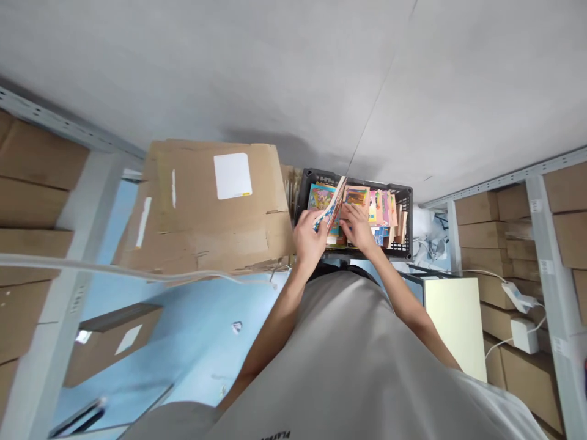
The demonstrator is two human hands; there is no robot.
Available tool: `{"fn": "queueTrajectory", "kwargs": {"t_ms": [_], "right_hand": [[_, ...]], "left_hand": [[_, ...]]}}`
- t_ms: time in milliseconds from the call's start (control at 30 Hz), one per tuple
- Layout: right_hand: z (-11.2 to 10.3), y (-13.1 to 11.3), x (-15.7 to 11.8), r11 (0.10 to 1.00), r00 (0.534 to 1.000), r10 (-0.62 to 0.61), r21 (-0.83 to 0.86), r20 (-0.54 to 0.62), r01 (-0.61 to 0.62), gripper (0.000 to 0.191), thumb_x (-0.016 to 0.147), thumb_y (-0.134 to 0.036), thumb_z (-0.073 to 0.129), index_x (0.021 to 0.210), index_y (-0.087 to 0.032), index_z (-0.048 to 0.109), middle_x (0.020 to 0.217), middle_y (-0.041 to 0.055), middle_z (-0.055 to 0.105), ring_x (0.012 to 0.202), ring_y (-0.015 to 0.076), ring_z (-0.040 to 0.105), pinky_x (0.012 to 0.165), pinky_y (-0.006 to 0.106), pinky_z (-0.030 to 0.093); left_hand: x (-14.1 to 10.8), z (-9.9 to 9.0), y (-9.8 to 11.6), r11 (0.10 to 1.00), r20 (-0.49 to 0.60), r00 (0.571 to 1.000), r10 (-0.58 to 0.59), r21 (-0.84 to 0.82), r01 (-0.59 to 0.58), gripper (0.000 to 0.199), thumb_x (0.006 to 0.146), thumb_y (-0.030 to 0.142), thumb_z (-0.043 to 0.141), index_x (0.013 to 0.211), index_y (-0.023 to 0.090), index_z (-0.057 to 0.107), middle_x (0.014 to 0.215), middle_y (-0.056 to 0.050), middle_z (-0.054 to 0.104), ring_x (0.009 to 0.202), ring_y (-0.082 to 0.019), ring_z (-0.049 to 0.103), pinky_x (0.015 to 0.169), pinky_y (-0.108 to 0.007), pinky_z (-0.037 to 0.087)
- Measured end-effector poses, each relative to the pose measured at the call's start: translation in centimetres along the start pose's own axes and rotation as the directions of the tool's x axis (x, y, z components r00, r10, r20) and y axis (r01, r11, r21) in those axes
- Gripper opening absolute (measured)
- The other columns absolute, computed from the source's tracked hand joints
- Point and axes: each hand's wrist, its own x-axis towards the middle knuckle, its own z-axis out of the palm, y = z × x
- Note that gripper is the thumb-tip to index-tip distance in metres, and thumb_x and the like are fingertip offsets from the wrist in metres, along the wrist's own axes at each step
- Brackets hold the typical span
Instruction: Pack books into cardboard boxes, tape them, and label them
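A black plastic crate holds several thin, colourful booklets standing in rows. My left hand is closed on a few thin booklets, tilted up over the crate's left half, their pale page edges showing. Beside it, my right hand reaches into the crate with fingers stretched out and touching the booklets there. Its thumb points toward the left hand. Under the left hand lies a blue picture booklet. Some of the fingertips are hidden among the booklets.
A large cardboard box with a white label stands directly left of the crate. Shelves of boxes line both sides. A pale cabinet is near my right arm, and a white cable crosses at left. Behind the crate rises a grey wall.
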Motion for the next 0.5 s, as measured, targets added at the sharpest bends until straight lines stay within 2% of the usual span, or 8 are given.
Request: {"fn": "queueTrajectory", "kwargs": {"t_ms": [100, 133, 200, 267, 333, 433, 467, 500], "right_hand": [[-3.2, -2.8, -2.5, 0.996, 0.958, 0.046, 0.086, -0.284, -0.022, 0.058, 0.114, -0.042, 0.054, 0.169, -0.023, 0.059, 0.183, 0.0145, 0.050, 0.177, 0.0342, 0.037, 0.146, 0.064, 0.029], [-4.6, -3.7, -3.5, 0.995, 0.927, 0.065, 0.092, -0.369, -0.033, 0.062, 0.113, -0.045, 0.057, 0.172, -0.025, 0.055, 0.185, 0.0133, 0.046, 0.179, 0.0352, 0.032, 0.147, 0.066, 0.026], [-7.5, -5.1, -5.8, 0.995, 0.887, 0.101, 0.067, -0.450, -0.079, 0.069, 0.110, -0.047, 0.066, 0.175, -0.029, 0.052, 0.189, 0.0092, 0.040, 0.182, 0.0362, 0.022, 0.147, 0.067, 0.022], [-10.1, -5.5, -8.3, 0.992, 0.883, 0.126, 0.032, -0.452, -0.126, 0.070, 0.105, -0.044, 0.072, 0.172, -0.030, 0.056, 0.187, 0.0073, 0.044, 0.181, 0.0366, 0.025, 0.147, 0.067, 0.021], [-11.9, -4.8, -11.2, 0.987, 0.894, 0.158, 0.027, -0.419, -0.161, 0.064, 0.100, -0.038, 0.074, 0.163, -0.029, 0.066, 0.176, 0.0086, 0.059, 0.173, 0.0377, 0.042, 0.145, 0.066, 0.028], [-12.9, -2.5, -16.7, 0.967, 0.883, 0.255, 0.124, -0.395, -0.223, 0.037, 0.097, -0.041, 0.073, 0.131, -0.028, 0.085, 0.134, 0.0109, 0.086, 0.130, 0.0382, 0.078, 0.123, 0.057, 0.056], [-12.9, -1.7, -18.8, 0.952, 0.859, 0.305, 0.169, -0.411, -0.257, 0.030, 0.097, -0.045, 0.074, 0.118, -0.028, 0.087, 0.117, 0.0106, 0.089, 0.112, 0.0365, 0.082, 0.111, 0.052, 0.062], [-12.6, -1.1, -21.1, 0.931, 0.821, 0.362, 0.213, -0.441, -0.296, 0.028, 0.098, -0.050, 0.075, 0.107, -0.027, 0.088, 0.101, 0.0096, 0.089, 0.095, 0.0340, 0.082, 0.099, 0.048, 0.065]], "left_hand": [[-0.8, -2.1, 4.8, 0.989, 0.095, 0.990, 0.100, -0.119, -0.088, 0.020, 0.091, 0.034, 0.091, 0.111, 0.030, 0.090, 0.116, -0.007, 0.080, 0.118, -0.031, 0.074, 0.122, -0.039, 0.054], [-1.0, -2.3, 6.2, 0.984, 0.148, 0.981, 0.122, -0.149, -0.100, 0.021, 0.090, 0.035, 0.093, 0.111, 0.030, 0.091, 0.115, -0.007, 0.081, 0.117, -0.031, 0.074, 0.122, -0.040, 0.054], [-1.4, -1.9, 8.5, 0.972, 0.266, 0.955, 0.133, -0.221, -0.074, 0.021, 0.087, 0.035, 0.097, 0.107, 0.032, 0.093, 0.113, -0.007, 0.083, 0.118, -0.032, 0.075, 0.125, -0.042, 0.053], [-2.0, -0.1, 9.9, 0.956, 0.412, 0.902, 0.132, -0.295, -0.005, 0.018, 0.085, 0.035, 0.099, 0.102, 0.033, 0.093, 0.111, -0.007, 0.084, 0.123, -0.034, 0.076, 0.130, -0.046, 0.050], [-3.2, 2.4, 10.7, 0.939, 0.563, 0.807, 0.179, -0.342, 0.031, 0.015, 0.086, 0.036, 0.098, 0.099, 0.034, 0.092, 0.109, -0.007, 0.085, 0.124, -0.035, 0.076, 0.133, -0.051, 0.048], [-6.0, 6.7, 11.2, 0.919, 0.678, 0.647, 0.349, -0.383, -0.094, 0.013, 0.091, 0.036, 0.094, 0.103, 0.034, 0.090, 0.107, -0.007, 0.085, 0.122, -0.034, 0.077, 0.138, -0.059, 0.042], [-7.1, 8.0, 11.2, 0.905, 0.672, 0.621, 0.403, -0.394, -0.161, 0.017, 0.092, 0.036, 0.093, 0.108, 0.034, 0.089, 0.111, -0.007, 0.085, 0.124, -0.034, 0.076, 0.140, -0.060, 0.039], [-8.3, 9.3, 11.2, 0.888, 0.647, 0.616, 0.449, -0.400, -0.227, 0.023, 0.091, 0.038, 0.094, 0.114, 0.033, 0.088, 0.117, -0.008, 0.084, 0.130, -0.034, 0.074, 0.142, -0.061, 0.036]]}}
